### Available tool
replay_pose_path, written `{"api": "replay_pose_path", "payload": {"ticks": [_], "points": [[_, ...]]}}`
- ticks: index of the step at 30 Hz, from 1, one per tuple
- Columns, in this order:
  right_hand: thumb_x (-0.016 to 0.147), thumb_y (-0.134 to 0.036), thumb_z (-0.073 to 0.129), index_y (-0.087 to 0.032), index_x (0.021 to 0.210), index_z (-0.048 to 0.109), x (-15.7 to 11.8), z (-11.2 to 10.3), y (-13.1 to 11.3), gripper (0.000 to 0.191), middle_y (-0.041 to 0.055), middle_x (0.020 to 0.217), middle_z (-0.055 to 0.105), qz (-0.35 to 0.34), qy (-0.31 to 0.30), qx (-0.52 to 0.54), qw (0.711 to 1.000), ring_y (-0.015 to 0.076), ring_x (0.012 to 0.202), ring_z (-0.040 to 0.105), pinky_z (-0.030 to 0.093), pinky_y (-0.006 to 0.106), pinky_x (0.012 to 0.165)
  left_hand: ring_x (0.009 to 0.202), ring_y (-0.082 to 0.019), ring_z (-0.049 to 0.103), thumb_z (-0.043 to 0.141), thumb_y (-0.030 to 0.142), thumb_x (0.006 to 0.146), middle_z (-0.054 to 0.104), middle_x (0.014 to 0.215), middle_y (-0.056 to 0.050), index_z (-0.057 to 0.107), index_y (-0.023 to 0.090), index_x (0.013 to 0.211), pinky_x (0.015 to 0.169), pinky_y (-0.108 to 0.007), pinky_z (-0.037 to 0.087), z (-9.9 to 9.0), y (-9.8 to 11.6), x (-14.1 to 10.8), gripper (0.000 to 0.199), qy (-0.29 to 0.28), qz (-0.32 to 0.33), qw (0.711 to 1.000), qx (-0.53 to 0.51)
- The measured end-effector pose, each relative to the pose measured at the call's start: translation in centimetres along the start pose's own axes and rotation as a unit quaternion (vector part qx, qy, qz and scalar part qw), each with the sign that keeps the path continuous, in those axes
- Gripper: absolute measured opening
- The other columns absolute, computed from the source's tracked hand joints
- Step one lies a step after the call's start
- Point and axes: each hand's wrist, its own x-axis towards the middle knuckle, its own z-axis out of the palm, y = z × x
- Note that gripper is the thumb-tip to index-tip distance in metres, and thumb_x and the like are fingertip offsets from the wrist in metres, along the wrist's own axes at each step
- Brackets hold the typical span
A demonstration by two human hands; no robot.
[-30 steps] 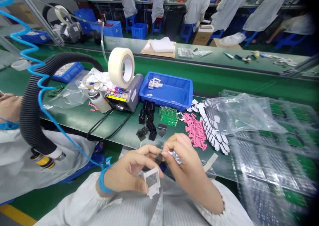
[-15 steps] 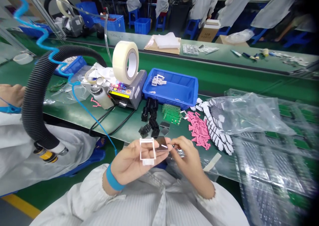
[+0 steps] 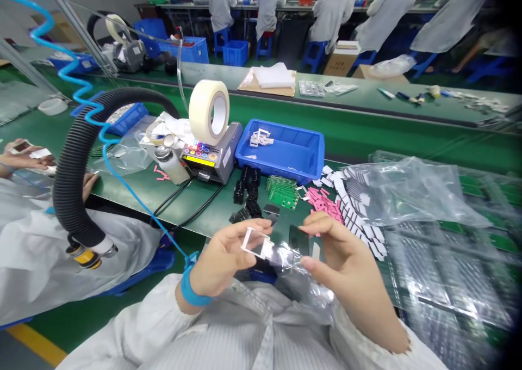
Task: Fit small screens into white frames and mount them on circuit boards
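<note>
My left hand (image 3: 226, 256), with a blue band at the wrist, grips a small white rectangular frame (image 3: 256, 243) between thumb and fingers. To its right, my right hand (image 3: 340, 250) pinches a thin dark panel (image 3: 299, 241) by its edge, held upright. The frame and the panel are apart. Crinkled clear plastic film (image 3: 287, 257) lies below and between the hands. Just beyond them on the green bench are black parts (image 3: 250, 193), a stack of green circuit boards (image 3: 283, 192), pink strips (image 3: 324, 204) and rows of white pieces (image 3: 361, 217).
A blue bin (image 3: 285, 152) with white frames stands behind the boards. Left of it are a tape dispenser (image 3: 210, 158), a tape roll (image 3: 207, 111) and a black hose (image 3: 67, 168). Bagged trays (image 3: 444, 261) cover the right side. A person's hands (image 3: 30, 158) work at far left.
The dark panel has left my left palm and is now in my right hand, further right. My left fingers have closed on the white frame, which is turned. The view has shifted slightly.
</note>
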Motion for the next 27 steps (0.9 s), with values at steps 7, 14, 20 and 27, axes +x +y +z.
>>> {"api": "replay_pose_path", "payload": {"ticks": [7,14,20,27], "points": [[0.069,-0.023,0.066,-0.022,0.074,0.047,0.0,2.6,-1.7,0.019,-0.0004,0.078,0.052,0.065,-0.006,-0.112,0.992,0.0178,0.073,0.052,0.040,0.032,0.065,0.114,-0.024,0.057,0.069,0.009,0.069,0.072,0.105,-0.004,0.066,0.024,0.097,0.113,-0.045,0.018,0.5,-1.6,0.3,0.032,0.119,0.171,0.948,0.241],[0.069,-0.020,0.068,-0.021,0.078,0.048,0.3,4.4,-0.9,0.021,-0.0001,0.079,0.053,0.055,0.027,-0.171,0.983,0.0186,0.076,0.050,0.038,0.034,0.070,0.116,-0.023,0.056,0.068,0.007,0.069,0.071,0.106,-0.005,0.060,0.022,0.091,0.113,-0.048,0.018,0.9,-2.9,0.3,0.028,0.167,0.221,0.927,0.252],[0.068,-0.021,0.071,-0.021,0.076,0.046,0.6,5.0,-0.7,0.026,-0.0008,0.079,0.052,0.055,0.018,-0.191,0.980,0.0182,0.077,0.050,0.038,0.033,0.071,0.123,-0.021,0.049,0.069,0.008,0.068,0.069,0.112,-0.005,0.055,0.022,0.085,0.111,-0.046,0.024,0.9,-4.3,0.2,0.026,0.228,0.201,0.930,0.208],[0.063,-0.038,0.077,-0.021,0.079,0.048,1.1,4.0,-0.1,0.037,0.0025,0.085,0.055,0.081,0.003,-0.284,0.956,0.0224,0.083,0.052,0.040,0.036,0.073,0.101,-0.021,0.062,0.074,0.023,0.067,0.069,0.106,-0.005,0.055,0.021,0.087,0.095,-0.040,0.042,0.2,-5.3,1.3,0.028,0.172,0.057,0.983,0.025]]}}
